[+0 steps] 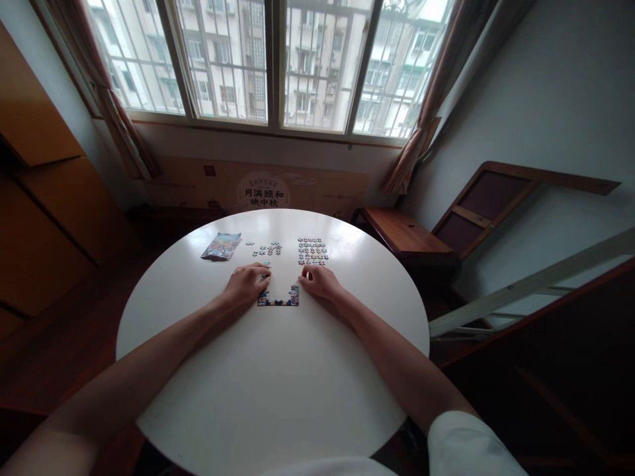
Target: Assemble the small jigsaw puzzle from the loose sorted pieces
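Observation:
A partly assembled jigsaw puzzle [278, 303] lies on the white round table [278, 370], its dark bottom edge and two sides forming a U. My left hand [247, 279] has its bent fingers closed on the left side of this frame and covers part of it. Near the right side's top end, my right hand [320, 283] is closed, thumb and forefinger curled into a pinch; anything between them is too small to make out. Loose jigsaw pieces [270, 250] are scattered beyond my left hand. More pieces [312, 251] lie in neat rows beyond my right hand.
A colourful flat packet [221, 246] lies on the table's far left. A wooden bench [407, 231] stands behind the table at the right, near a pale slanted rail [536, 284]. Large printed cardboard [258, 188] leans under the barred window.

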The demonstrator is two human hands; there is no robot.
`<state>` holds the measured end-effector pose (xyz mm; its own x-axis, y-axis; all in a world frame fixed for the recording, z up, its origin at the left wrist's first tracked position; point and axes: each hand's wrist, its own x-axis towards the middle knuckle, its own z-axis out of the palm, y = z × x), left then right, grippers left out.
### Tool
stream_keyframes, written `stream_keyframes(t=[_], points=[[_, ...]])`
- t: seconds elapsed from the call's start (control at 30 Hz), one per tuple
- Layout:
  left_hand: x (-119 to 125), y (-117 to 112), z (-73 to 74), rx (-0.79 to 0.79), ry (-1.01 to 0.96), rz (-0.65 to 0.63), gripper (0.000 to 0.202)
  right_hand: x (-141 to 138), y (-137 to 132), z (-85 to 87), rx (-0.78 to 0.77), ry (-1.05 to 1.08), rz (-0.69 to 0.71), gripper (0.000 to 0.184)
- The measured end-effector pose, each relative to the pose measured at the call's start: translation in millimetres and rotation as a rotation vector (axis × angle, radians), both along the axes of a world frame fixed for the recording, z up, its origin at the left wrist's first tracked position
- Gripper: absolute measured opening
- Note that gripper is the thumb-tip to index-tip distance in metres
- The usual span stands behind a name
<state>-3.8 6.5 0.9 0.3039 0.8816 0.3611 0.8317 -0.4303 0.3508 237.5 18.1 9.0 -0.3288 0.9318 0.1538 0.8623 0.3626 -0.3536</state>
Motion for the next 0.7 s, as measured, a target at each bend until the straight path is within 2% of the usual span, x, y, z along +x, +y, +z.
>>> stream_keyframes(t=[0.7], points=[[-1.2, 2.7, -3.2, 0.005, 0.016, 0.002, 0.029, 0.5, 1.8, -3.3, 0.017, 0.010, 0.003, 0.018]])
